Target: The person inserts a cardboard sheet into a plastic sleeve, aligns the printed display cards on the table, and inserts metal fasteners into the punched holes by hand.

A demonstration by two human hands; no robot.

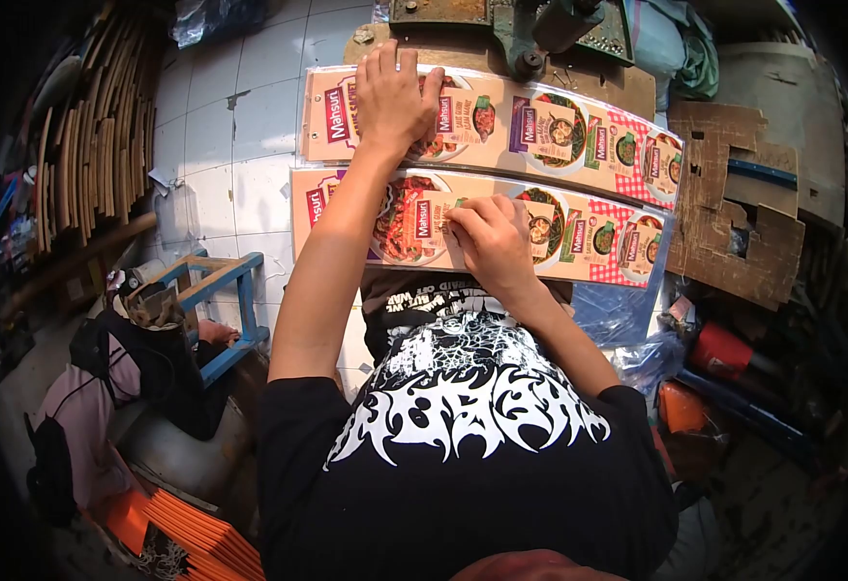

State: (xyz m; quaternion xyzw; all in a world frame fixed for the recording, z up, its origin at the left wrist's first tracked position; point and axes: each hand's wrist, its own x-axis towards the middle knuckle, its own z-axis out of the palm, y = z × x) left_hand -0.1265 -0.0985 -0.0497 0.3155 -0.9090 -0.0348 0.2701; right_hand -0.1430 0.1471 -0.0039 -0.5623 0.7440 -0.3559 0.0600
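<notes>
Two long printed boards with food pictures lie one in front of the other, both under clear plastic. My left hand (395, 102) rests on the left part of the far board (497, 131), its fingers spread over the surface. On the near board (405, 228), my right hand (492, 242) is at the middle, its fingers bent together in a pinch. Whatever is between those fingertips is too small to make out.
A green metal machine (530, 39) stands beyond the boards. Worn brown board pieces (734, 203) lie at the right. A blue frame (221, 281) is on the tiled floor at the left, near stacked cardboard (95, 116) and orange sheets (196, 533).
</notes>
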